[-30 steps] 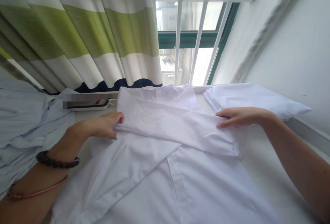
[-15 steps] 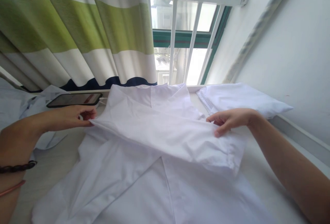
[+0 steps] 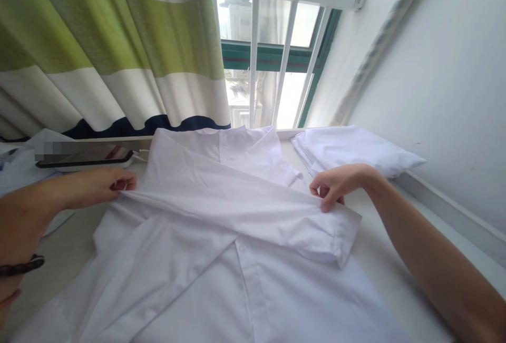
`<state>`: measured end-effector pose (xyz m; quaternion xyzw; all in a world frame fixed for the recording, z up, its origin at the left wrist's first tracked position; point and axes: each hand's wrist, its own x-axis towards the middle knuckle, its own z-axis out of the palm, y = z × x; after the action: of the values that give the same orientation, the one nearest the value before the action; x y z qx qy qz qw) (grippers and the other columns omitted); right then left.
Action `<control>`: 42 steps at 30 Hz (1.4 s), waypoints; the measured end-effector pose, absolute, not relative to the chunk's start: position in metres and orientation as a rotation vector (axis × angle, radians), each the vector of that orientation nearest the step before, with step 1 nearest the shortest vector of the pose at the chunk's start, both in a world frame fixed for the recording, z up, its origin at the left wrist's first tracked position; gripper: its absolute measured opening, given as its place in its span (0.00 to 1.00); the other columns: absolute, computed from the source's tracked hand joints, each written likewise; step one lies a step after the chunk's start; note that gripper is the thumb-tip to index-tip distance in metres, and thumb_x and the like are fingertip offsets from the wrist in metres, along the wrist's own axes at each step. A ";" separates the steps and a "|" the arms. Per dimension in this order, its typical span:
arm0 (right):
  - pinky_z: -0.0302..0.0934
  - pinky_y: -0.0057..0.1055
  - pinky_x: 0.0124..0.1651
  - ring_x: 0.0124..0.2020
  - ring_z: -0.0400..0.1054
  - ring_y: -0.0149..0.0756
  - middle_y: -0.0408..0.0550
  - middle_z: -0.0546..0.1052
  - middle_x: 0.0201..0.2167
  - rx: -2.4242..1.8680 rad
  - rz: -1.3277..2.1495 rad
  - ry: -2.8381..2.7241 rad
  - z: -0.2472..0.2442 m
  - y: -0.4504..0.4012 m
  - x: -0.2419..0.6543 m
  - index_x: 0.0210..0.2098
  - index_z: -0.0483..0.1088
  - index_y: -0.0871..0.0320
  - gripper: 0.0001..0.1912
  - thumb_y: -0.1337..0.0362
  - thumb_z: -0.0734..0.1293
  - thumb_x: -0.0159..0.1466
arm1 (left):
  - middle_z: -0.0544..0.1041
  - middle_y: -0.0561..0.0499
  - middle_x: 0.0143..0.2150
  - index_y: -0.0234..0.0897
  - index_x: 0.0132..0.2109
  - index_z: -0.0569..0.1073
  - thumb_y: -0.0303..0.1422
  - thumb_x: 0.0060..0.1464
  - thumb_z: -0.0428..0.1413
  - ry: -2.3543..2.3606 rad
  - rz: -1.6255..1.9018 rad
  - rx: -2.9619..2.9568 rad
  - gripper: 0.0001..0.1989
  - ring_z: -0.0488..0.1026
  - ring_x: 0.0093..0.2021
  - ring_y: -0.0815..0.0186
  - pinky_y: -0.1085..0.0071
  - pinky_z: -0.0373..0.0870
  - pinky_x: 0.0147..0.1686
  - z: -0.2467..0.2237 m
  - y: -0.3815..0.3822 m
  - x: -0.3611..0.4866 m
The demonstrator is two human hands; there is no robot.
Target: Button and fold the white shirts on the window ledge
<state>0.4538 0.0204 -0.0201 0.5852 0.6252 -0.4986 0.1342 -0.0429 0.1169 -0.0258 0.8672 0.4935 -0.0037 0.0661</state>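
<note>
A white shirt (image 3: 205, 280) lies spread on a pale surface, its collar end at the back, with buttons down its front. One white sleeve (image 3: 253, 206) stretches across it from left to right, its cuff on the right. My left hand (image 3: 113, 185) pinches the fabric at the sleeve's left end. Near the cuff, my right hand (image 3: 336, 185) has its thumb and fingers closed on the sleeve's upper edge.
At the back left a phone (image 3: 87, 154) with a cable lies beside another pale garment (image 3: 23, 174). Folded white cloth (image 3: 356, 145) rests at the back right by the wall. Behind are a striped curtain (image 3: 158, 32) and white window bars (image 3: 284, 58).
The whole view has shifted slightly, so things appear further left. My right hand's fingers have closed more on the sleeve, which looks pulled tauter between my hands.
</note>
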 end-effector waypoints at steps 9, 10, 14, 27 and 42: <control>0.61 0.30 0.35 0.37 0.70 0.40 0.46 0.74 0.37 1.816 -0.936 1.956 -0.013 0.014 0.440 0.37 0.68 0.57 0.22 0.51 0.72 0.48 | 0.70 0.48 0.46 0.33 0.49 0.69 0.23 0.52 0.49 1.218 -0.053 2.854 0.17 0.68 0.46 0.59 0.65 0.60 0.48 -0.017 0.065 0.039; 0.60 0.31 0.35 0.38 0.69 0.40 0.47 0.74 0.38 1.866 -0.800 1.996 -0.009 0.010 0.437 0.37 0.67 0.57 0.22 0.51 0.72 0.49 | 0.70 0.48 0.47 0.36 0.50 0.69 0.26 0.55 0.50 1.060 0.013 2.874 0.15 0.67 0.47 0.60 0.64 0.60 0.49 -0.019 0.051 0.057; 0.55 0.30 0.32 0.35 0.65 0.38 0.48 0.73 0.36 1.868 -0.485 2.200 0.002 -0.015 0.414 0.37 0.66 0.57 0.23 0.46 0.69 0.52 | 0.71 0.51 0.42 0.40 0.43 0.70 0.27 0.58 0.52 0.535 0.101 2.990 0.06 0.68 0.42 0.62 0.68 0.63 0.44 -0.035 0.007 0.117; 0.48 0.27 0.28 0.26 0.60 0.31 0.39 0.69 0.22 1.337 -0.819 2.244 -0.023 -0.050 0.395 0.24 0.70 0.56 0.11 0.56 0.72 0.51 | 0.74 0.53 0.33 0.38 0.35 0.72 0.22 0.59 0.53 0.113 0.157 3.055 0.08 0.68 0.35 0.66 0.70 0.62 0.35 -0.053 0.019 0.142; 0.44 0.28 0.25 0.23 0.57 0.31 0.41 0.70 0.20 1.483 -0.562 2.255 -0.016 -0.064 0.398 0.23 0.71 0.56 0.01 0.68 0.66 0.49 | 0.72 0.52 0.34 0.37 0.37 0.67 0.30 0.61 0.52 0.060 0.310 3.186 0.03 0.66 0.31 0.66 0.68 0.60 0.29 -0.073 -0.009 0.205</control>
<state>0.3985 -0.0644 -0.0163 0.5279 0.8030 -0.2002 0.1912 0.2054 -0.0088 -0.0733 0.9947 0.0186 0.0967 -0.0302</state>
